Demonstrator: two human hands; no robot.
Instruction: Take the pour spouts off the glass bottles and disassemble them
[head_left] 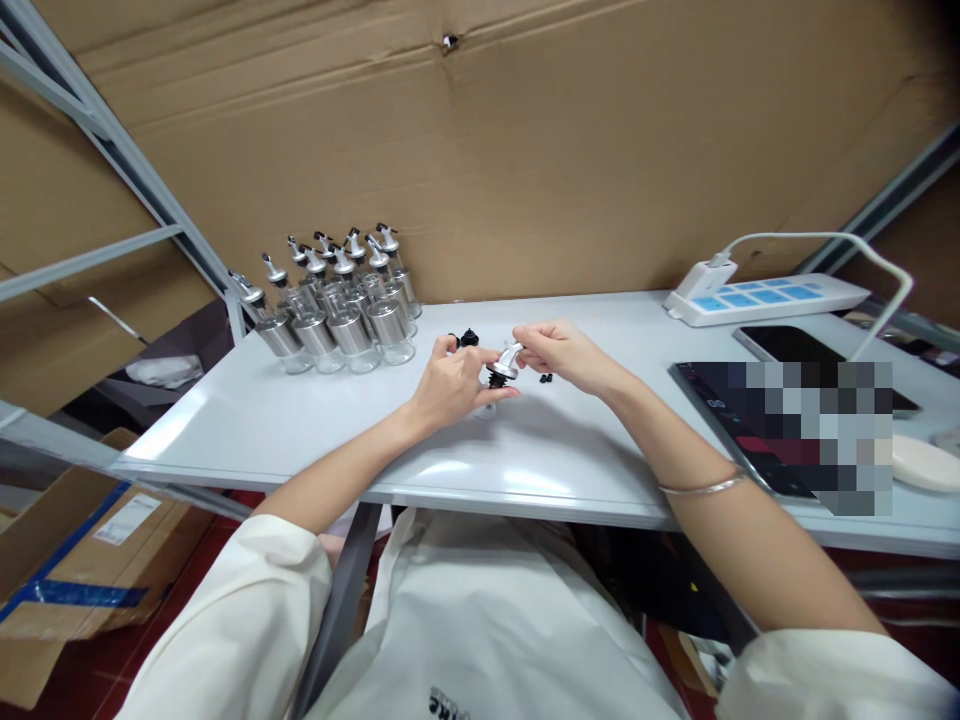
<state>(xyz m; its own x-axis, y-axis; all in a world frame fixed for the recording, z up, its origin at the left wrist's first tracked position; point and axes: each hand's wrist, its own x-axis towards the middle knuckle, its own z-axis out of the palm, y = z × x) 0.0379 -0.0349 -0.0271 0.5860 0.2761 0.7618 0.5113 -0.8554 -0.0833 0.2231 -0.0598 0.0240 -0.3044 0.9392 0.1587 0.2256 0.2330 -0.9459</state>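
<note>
Working at a silver bottle pourer [504,368], the right hand [559,355] pinches its tip while the left hand [452,382] pinches its body; the next move likely wants steadiness.

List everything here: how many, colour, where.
Bottles with pourers: about ten, clear and silver, table's left
Held pourer: one, silver and black, between both hands
Fitting: at least one, black, behind left hand
Small pieces: about two, black, below right hand
Power strip: one, white and blue, back right
Charger: one, white, at strip
Phone: one, dark, table's right
Tablet: one, dark, front right
Rounded object: one, white, right edge
Table: one, white, centre
Cardboard wall: one, brown, behind table
Metal bars: several, grey, both sides
Box: one, brown, lower left
Bracelet: one, silver, right forearm
Left hand: one, bare, on pourer
Right hand: one, bare, at spout
</note>
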